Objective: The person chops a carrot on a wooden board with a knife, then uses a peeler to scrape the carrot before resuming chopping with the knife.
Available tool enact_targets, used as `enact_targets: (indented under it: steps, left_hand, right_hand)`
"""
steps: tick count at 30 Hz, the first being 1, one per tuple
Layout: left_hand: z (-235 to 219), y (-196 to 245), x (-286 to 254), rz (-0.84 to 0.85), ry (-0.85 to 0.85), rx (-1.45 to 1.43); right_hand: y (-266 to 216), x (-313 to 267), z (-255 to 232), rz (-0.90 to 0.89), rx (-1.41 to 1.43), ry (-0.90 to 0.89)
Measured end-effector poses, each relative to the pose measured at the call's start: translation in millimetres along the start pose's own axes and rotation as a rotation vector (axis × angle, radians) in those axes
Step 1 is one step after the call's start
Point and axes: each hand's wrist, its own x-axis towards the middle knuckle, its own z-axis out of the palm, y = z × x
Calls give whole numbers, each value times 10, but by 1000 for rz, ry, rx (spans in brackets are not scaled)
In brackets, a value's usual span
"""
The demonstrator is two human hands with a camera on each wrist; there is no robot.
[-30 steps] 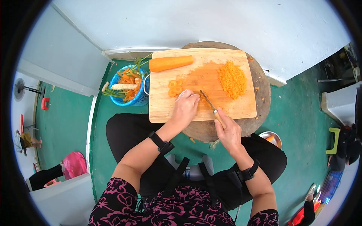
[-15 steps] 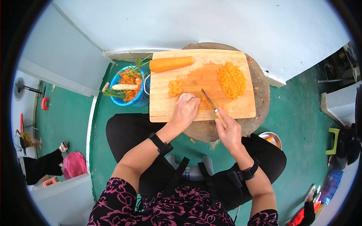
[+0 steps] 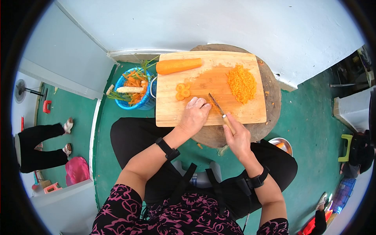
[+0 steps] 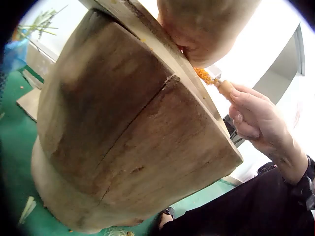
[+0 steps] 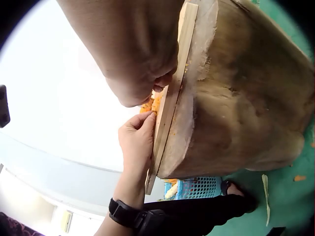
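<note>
On the wooden cutting board (image 3: 168, 113), my left hand (image 3: 194, 117) has bent fingers against a small carrot piece (image 5: 156, 104), pinched at the fingertips in the right wrist view. My right hand (image 3: 239, 138) grips the wooden handle of a knife (image 3: 216, 103), its blade slanting up and left beside those fingertips. Shredded carrot lies under and around the blade. A heap of minced carrot (image 3: 242, 84) sits at the board's right. Several carrot slices (image 3: 183, 91) lie left of centre, and a large peeled carrot (image 3: 179, 66) rests at the upper left.
The board lies on a round wood stump (image 3: 274, 92) close to a white wall. Left of it stands a blue basket (image 3: 147, 102) of peelings. A metal bowl (image 3: 289, 145) with carrot is by the right knee. A person's legs (image 3: 43, 148) show at far left.
My left fingers have shifted slightly and look more bent; the knife has barely moved. At far left, another person's legs have come further into view.
</note>
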Motion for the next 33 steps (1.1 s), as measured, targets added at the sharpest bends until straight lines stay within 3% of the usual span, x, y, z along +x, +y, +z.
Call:
enact_targets:
  steps: [8,14,23,33]
  left_hand:
    - [-20,18,14,-3,21,-37]
    - [-12,16,11,-5,43,-63]
    - [-22,12,10,-8,24,-48]
    - [-23,42,11,-42,53,-78]
  right_hand:
    - [-48,-25,7,73,-110,-93]
    - [59,3,44,16,66,17]
    - [13,-37,22,52,-116,-43]
    - [29,-17,4,6,-56,4]
